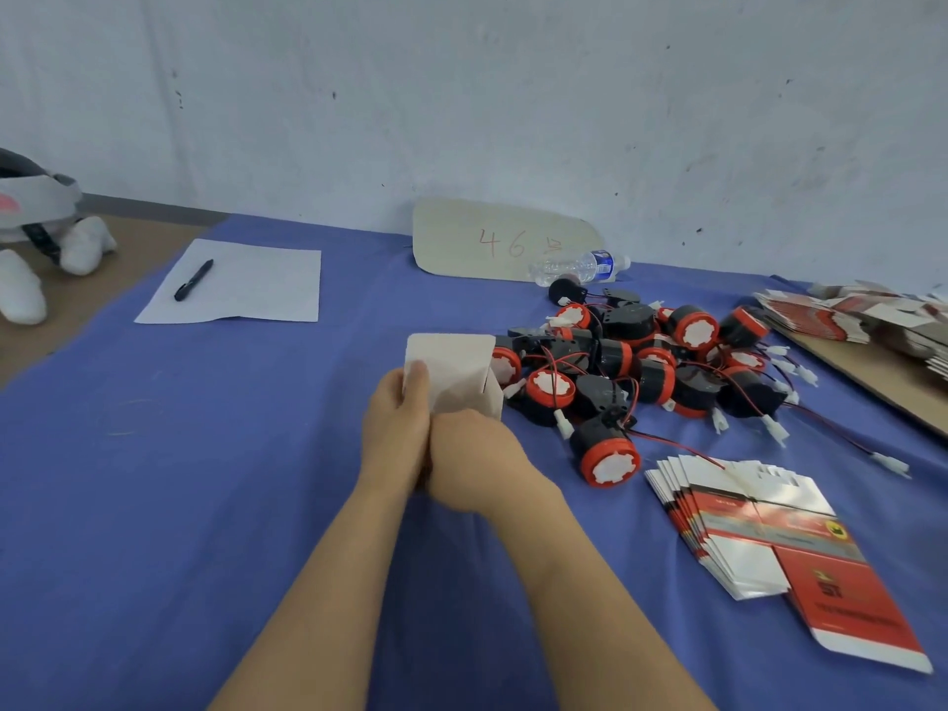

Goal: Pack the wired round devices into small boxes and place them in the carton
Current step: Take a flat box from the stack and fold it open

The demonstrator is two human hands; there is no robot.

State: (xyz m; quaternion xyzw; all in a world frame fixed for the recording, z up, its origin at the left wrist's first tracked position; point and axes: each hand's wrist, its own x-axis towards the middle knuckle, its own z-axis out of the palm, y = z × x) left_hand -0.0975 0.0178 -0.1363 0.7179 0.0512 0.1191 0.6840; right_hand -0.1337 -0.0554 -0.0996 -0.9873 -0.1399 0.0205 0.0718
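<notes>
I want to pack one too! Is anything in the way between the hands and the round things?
No, nothing visible. The left hand and right hand hold the small box right beside the pile of round things.

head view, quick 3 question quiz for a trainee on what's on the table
1. True or false: the pen lies on the sheet of paper.
2. How many hands hold the small box? A) none B) one C) two
3. Fill in: the number written on the cardboard sign is ___.

Key:
1. True.
2. C: the left hand and the right hand both grip it.
3. 46.
</notes>
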